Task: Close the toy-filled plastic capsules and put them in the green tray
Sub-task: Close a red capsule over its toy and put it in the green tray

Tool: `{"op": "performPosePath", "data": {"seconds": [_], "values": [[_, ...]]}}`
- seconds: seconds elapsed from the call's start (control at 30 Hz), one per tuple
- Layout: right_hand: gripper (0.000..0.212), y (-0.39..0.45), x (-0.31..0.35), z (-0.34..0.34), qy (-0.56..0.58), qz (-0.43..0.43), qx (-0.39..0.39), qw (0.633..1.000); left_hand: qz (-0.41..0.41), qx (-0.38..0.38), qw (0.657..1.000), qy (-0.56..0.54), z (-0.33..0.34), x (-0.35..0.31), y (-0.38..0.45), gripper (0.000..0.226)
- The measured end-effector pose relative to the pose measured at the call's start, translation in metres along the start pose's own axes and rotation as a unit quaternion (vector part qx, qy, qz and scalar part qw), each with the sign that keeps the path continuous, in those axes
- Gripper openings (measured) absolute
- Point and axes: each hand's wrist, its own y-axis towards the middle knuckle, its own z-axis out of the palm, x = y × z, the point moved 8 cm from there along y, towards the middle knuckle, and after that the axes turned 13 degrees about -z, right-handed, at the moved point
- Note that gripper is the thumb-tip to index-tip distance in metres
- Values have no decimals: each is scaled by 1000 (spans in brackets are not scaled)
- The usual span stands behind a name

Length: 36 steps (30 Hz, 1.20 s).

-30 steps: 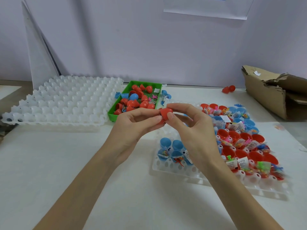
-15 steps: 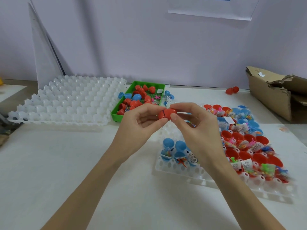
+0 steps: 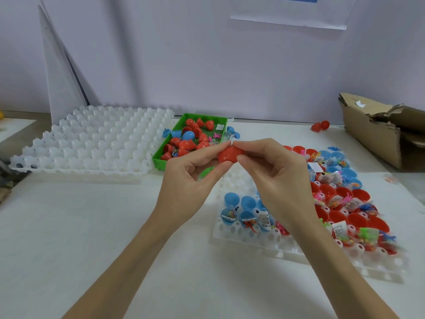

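white table top (image 3: 80, 249) fills most of the view, pale wall behind. on it, far left, a large translucent white plastic cell tray (image 3: 92, 139) with rows of empty cups, a tall white triangular board (image 3: 59, 84) standing behind it against the wall. far right, a torn brown cardboard box (image 3: 379, 132), partly out of frame. right of centre, a second translucent white cell tray (image 3: 253, 236) holding open red capsule halves (image 3: 358, 221) and open blue capsule halves (image 3: 232, 199), many with small bagged toys and labels stuffed in them – contents too small to name. its near-left cups are bare.

green rectangular plastic tray (image 3: 161, 161) sits between the two white trays, just beside the big one, further from the camera than the hands. inside it a loose pile of red capsule pieces (image 3: 188, 143) plus one blue capsule (image 3: 188, 135); cannot tell which are fully closed. a couple of blue halves lie on the table touching its outer sides. two red pieces (image 3: 320, 125) lie well apart near the wall, left of the box.

both forearms come in from the bottom edge. left hand (image 3: 190, 180) and right hand (image 3: 276, 178) meet in mid-air above the table, in front of the green tray's near corner – between them a small red plastic capsule (image 3: 227, 155). left thumb and fingers pinch its left side, right thumb and forefinger pinch its right side and top. a small white loop (image 3: 232, 139) shows just above the capsule at the right fingertips. cannot tell whether the capsule seam is fully shut. capsule is not in the green tray.
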Motion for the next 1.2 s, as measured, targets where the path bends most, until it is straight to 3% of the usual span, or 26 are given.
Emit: {"op": "performPosePath", "data": {"seconds": [0.23, 0.37, 0.53, 0.77, 0.9, 1.03, 1.2], "values": [[57, -7, 1, 25, -153, -23, 83, 984, -84, -12, 992, -98, -1, 13, 3, 26], [49, -13, -3, 26, -228, -4, 57, 972, -62, -19, 998, -28, 8, 15, 0, 29], [45, -11, 0, 25, -203, -16, 35, 978, -56, -28, 997, -53, 8, 13, -1, 22], [46, -7, 6, 23, -141, -46, 33, 988, -175, 95, 951, -237, 19, 22, 1, 39], [50, -5, 6, 18, -146, -63, 26, 987, -155, 94, 961, -208, 16, 18, 2, 38], [65, -8, -5, 18, -150, 16, 32, 988, -136, 57, 978, -145, 11, 16, 4, 39], [57, -9, -4, 19, -198, 0, 53, 979, -169, 39, 972, -159, 12, 23, 2, 42]]}}
